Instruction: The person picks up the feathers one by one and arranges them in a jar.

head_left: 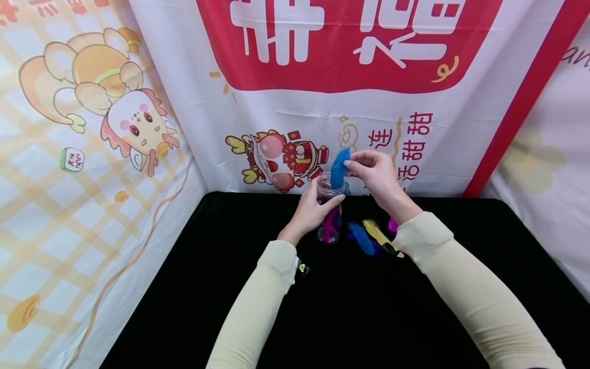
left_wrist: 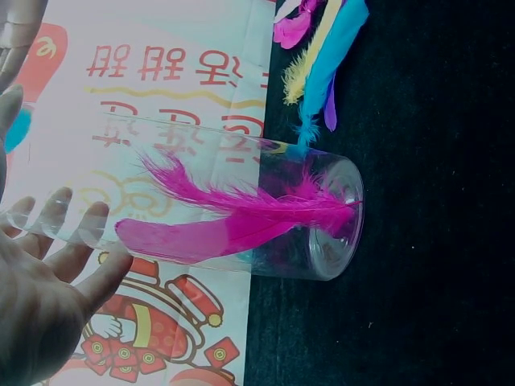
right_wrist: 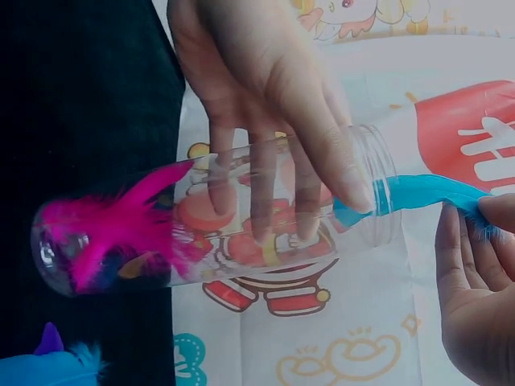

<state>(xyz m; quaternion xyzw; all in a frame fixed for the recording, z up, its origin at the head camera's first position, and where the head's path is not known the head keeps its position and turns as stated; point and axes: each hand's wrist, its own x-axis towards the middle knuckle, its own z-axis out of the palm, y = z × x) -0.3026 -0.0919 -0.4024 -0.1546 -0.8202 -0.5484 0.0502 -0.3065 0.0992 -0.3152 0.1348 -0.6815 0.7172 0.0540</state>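
Observation:
My left hand [head_left: 314,206] grips a clear plastic jar [right_wrist: 241,221] near its open mouth, fingers curled round the wall. Magenta feathers [left_wrist: 241,213] lie inside, toward the bottom of the jar. Between thumb and fingers, my right hand [head_left: 375,174] pinches a blue feather [head_left: 339,169] above the mouth. In the right wrist view the far end of that feather reaches past the rim into the jar. Only part of the right hand [right_wrist: 483,273] shows there, at the right edge.
On the black tabletop [head_left: 258,287], right of the jar, lie another blue feather [head_left: 362,239], a yellow feather [head_left: 377,232] and bits of purple and magenta. Behind the table hangs a printed white cloth [head_left: 193,77]. A small dark object [head_left: 302,267] shows beside the left cuff.

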